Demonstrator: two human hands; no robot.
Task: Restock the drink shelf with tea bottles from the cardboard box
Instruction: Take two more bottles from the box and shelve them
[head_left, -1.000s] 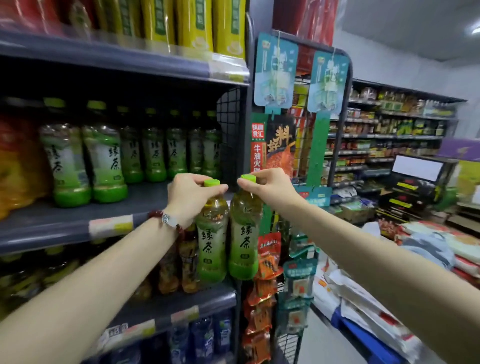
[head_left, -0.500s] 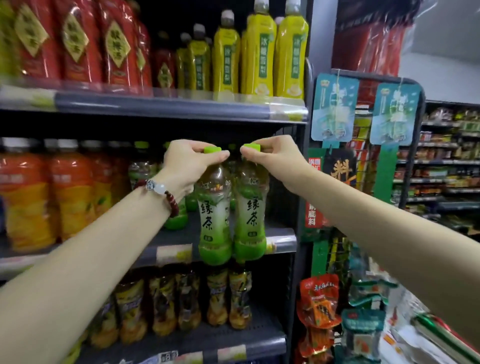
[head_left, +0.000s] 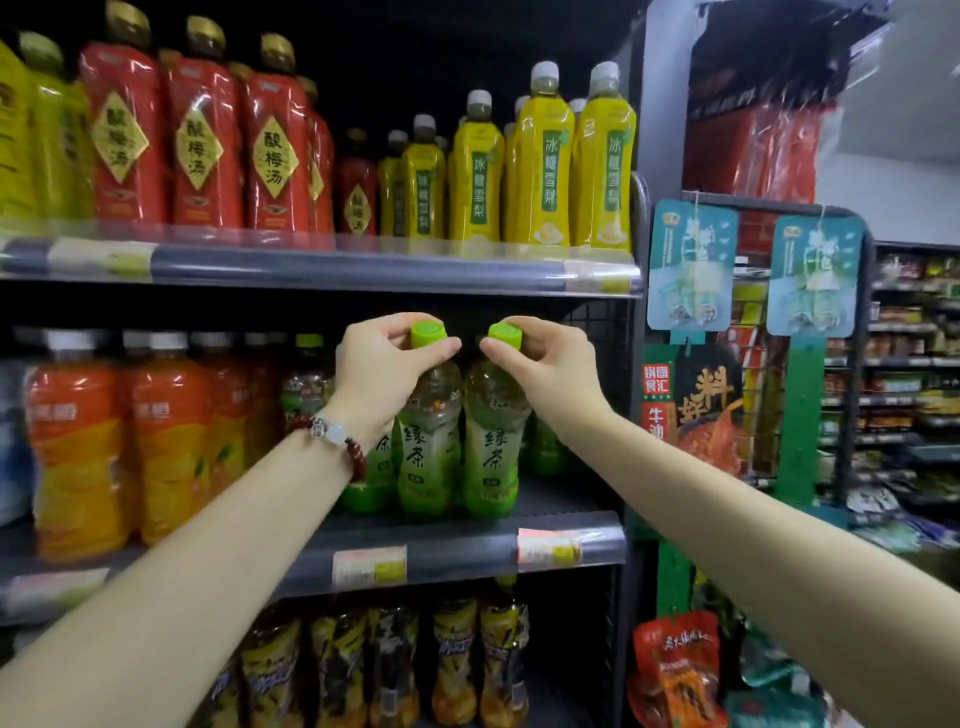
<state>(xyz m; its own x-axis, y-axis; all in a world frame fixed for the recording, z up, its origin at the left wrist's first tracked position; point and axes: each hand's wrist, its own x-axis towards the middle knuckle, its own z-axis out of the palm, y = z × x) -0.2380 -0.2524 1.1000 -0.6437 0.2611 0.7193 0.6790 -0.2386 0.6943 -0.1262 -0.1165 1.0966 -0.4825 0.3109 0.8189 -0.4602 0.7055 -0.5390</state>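
The left hand (head_left: 382, 364) pinches the green cap of one green tea bottle (head_left: 428, 447), and the right hand (head_left: 545, 364) pinches the cap of a second tea bottle (head_left: 493, 447) just beside it. Both stand upright on the middle shelf (head_left: 467, 545), right of the orange drink bottles (head_left: 124, 447).

— What do we see above the fingers?
— Red bottles (head_left: 202, 150) and yellow bottles (head_left: 540, 166) on the upper shelf.
— Left of them?
— Orange bottles (head_left: 171, 441). Below, we see dark bottles (head_left: 457, 660).
— To the right?
— Hanging blue cards (head_left: 693, 270), a red snack packet (head_left: 680, 670) lower down, and distant shelves (head_left: 914, 364).
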